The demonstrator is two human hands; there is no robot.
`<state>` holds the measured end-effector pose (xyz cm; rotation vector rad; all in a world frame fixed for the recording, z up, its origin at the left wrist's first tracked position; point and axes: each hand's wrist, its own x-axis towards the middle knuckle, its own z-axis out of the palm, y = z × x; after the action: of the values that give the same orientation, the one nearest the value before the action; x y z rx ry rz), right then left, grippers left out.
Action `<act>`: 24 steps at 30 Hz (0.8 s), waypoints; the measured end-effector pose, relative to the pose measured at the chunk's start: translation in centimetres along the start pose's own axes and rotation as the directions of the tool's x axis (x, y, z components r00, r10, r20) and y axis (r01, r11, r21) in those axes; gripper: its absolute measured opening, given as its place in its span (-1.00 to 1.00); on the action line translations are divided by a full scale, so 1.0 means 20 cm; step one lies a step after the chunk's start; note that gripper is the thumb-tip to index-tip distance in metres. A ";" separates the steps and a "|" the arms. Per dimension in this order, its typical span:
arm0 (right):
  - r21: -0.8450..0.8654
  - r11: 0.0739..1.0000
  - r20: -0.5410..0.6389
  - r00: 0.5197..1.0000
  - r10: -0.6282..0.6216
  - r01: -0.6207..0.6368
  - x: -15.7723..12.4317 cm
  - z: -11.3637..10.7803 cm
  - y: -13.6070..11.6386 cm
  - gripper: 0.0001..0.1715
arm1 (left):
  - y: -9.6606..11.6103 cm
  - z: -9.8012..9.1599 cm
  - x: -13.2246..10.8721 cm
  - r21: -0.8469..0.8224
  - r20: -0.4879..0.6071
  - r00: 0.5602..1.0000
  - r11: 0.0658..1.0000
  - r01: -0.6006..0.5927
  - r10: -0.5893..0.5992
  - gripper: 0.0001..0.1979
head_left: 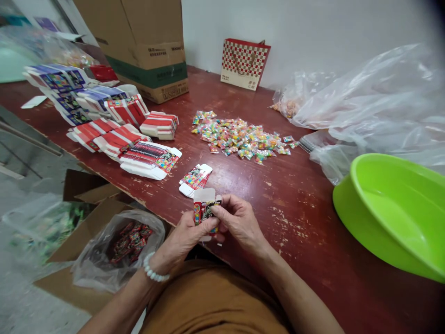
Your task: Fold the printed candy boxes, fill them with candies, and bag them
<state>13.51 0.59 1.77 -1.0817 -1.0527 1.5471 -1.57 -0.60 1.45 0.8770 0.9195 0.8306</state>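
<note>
Close to the table's front edge, both hands hold one small printed candy box, mostly red and black, its white top flap standing up. My left hand grips its lower left side, thumb across the front. My right hand pinches the right side near the top, thumb on the printed face. Just beyond the hands lies a small stack of flat unfolded boxes. Farther back spreads a heap of small wrapped candies in clear wrappers.
Bundles of red flat cartons and blue ones fill the left. Behind stand a big cardboard box and a checkered paper bag. At right are plastic bags and a green basin. Below left, a lined carton holds filled boxes.
</note>
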 end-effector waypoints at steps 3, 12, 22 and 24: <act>0.030 0.999 0.012 1.000 -0.017 0.017 -0.01 0.01 0.00 -0.64 | -0.01 0.02 0.00 -0.108 0.066 0.995 0.990 0.087 -0.080 -0.64; -0.077 0.993 -0.184 0.978 -0.102 0.089 0.02 -0.02 0.03 -0.72 | 0.00 -0.01 0.00 0.040 -0.054 0.996 0.997 -0.068 0.070 -0.49; 0.088 0.982 -0.097 0.982 -0.161 0.170 -0.01 0.04 0.05 -0.73 | 0.01 0.01 -0.05 0.135 -0.240 0.919 0.948 -0.288 0.313 -0.37; 0.072 0.984 -0.083 0.984 -0.157 0.163 -0.01 0.03 0.05 -0.73 | 0.01 -0.01 -0.05 0.135 -0.211 0.933 0.954 -0.267 0.291 -0.46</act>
<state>12.83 0.13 0.89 -0.9709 -0.9934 1.3962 -2.16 -1.26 1.84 1.0335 1.0613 1.1563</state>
